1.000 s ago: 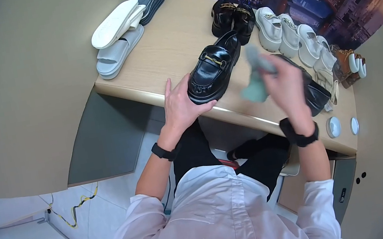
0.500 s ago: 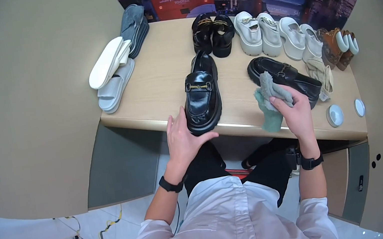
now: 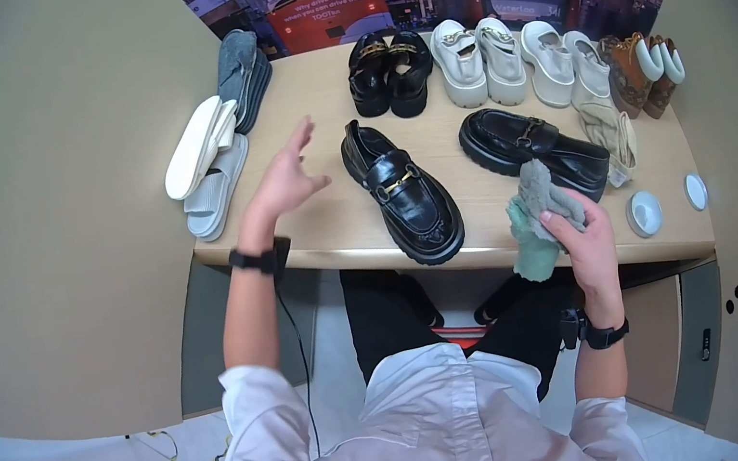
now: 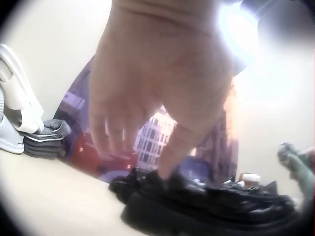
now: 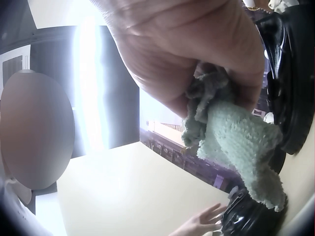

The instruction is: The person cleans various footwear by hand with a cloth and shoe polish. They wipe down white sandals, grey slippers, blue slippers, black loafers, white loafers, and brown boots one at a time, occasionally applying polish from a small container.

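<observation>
A black loafer with a gold bit (image 3: 404, 193) stands on the table, toe toward the front edge. My left hand (image 3: 290, 177) is in the air to the left of it, fingers spread and holding nothing; in the left wrist view the loafer (image 4: 206, 211) shows below the fingers. My right hand (image 3: 589, 242) pinches a bunched grey and green cloth (image 3: 536, 237) at the table's front edge. Part of the cloth (image 5: 241, 142) hangs down from the fingers in the right wrist view. Just beyond the right hand lies a second black loafer (image 3: 535, 144), turned sideways.
Black shoes (image 3: 390, 75) and several white shoes (image 3: 483, 65) line the back. Brown shoes (image 3: 640, 73) and a beige cloth (image 3: 609, 136) are at the right, with two small white dishes (image 3: 644, 214) nearer the edge. Slippers (image 3: 211, 159) are stacked at the left.
My left hand has let go of the loafer's toe and moved left. The loafer's toe now points more to the right. My right hand has lowered toward the front edge with the cloth.
</observation>
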A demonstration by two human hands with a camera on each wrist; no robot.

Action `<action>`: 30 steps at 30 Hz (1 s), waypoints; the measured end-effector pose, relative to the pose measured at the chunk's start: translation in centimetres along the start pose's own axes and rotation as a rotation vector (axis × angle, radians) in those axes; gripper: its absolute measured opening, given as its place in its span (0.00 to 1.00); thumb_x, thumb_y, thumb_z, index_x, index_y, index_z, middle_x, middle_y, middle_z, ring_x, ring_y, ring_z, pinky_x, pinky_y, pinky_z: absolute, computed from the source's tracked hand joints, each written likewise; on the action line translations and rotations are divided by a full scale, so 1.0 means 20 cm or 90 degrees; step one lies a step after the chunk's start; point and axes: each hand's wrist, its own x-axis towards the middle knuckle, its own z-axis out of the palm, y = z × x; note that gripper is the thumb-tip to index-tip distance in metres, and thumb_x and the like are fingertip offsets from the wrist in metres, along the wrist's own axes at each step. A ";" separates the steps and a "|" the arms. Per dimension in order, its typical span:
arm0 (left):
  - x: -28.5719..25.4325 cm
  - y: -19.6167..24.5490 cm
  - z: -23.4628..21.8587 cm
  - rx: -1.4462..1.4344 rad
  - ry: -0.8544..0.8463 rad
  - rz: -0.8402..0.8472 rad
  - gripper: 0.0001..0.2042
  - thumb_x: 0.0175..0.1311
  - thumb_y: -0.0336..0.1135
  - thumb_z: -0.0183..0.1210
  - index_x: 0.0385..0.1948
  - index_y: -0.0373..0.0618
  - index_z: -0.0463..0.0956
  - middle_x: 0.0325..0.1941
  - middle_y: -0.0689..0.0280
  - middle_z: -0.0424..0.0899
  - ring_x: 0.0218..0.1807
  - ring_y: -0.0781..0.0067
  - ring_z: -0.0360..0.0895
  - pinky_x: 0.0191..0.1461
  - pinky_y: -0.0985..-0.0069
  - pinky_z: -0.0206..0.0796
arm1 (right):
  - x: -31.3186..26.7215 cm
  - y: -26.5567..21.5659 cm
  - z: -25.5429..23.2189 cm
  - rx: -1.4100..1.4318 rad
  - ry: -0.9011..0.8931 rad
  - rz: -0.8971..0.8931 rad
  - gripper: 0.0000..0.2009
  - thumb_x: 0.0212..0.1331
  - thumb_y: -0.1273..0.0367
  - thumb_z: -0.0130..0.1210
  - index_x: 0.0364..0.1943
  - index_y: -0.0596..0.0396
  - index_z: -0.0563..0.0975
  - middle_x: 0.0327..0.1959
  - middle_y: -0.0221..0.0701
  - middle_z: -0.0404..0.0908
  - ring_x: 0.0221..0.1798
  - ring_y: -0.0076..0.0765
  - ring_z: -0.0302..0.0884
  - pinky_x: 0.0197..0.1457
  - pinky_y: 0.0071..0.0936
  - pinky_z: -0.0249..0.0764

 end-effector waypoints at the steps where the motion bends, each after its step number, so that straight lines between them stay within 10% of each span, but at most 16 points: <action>1: 0.10 -0.06 0.01 -0.027 -0.059 -0.021 0.57 0.55 0.22 0.75 0.88 0.48 0.49 0.88 0.53 0.65 0.88 0.54 0.62 0.87 0.58 0.60 | -0.01 0.00 -0.01 0.011 0.004 0.004 0.17 0.71 0.74 0.67 0.61 0.66 0.84 0.52 0.32 0.90 0.52 0.22 0.86 0.60 0.24 0.81; 4: 0.31 -0.14 0.07 -0.105 -0.211 -0.072 0.61 0.47 0.19 0.76 0.89 0.49 0.49 0.91 0.54 0.58 0.92 0.58 0.52 0.92 0.58 0.48 | -0.06 0.03 -0.02 0.028 0.019 0.011 0.17 0.71 0.74 0.67 0.61 0.67 0.83 0.52 0.32 0.90 0.52 0.22 0.86 0.59 0.25 0.81; 11: 0.39 -0.13 0.12 -0.245 -0.339 -0.035 0.53 0.42 0.17 0.78 0.80 0.44 0.66 0.75 0.65 0.77 0.80 0.67 0.69 0.90 0.66 0.50 | -0.12 0.05 -0.06 0.006 0.055 0.056 0.18 0.71 0.74 0.68 0.62 0.68 0.83 0.51 0.33 0.91 0.51 0.23 0.86 0.58 0.25 0.82; 18: 0.24 -0.23 0.02 -0.100 -0.281 -0.035 0.44 0.40 0.26 0.88 0.65 0.44 0.72 0.74 0.61 0.77 0.80 0.65 0.69 0.90 0.64 0.49 | -0.09 0.08 -0.05 0.007 0.049 0.071 0.19 0.71 0.74 0.68 0.63 0.68 0.83 0.52 0.34 0.91 0.52 0.24 0.87 0.60 0.26 0.82; 30: -0.08 -0.17 0.06 -0.148 -0.142 -0.074 0.50 0.42 0.31 0.89 0.73 0.37 0.70 0.67 0.59 0.82 0.70 0.63 0.77 0.81 0.66 0.64 | -0.03 0.13 -0.01 0.053 0.018 0.076 0.20 0.71 0.75 0.67 0.65 0.68 0.81 0.56 0.36 0.90 0.56 0.26 0.87 0.64 0.28 0.81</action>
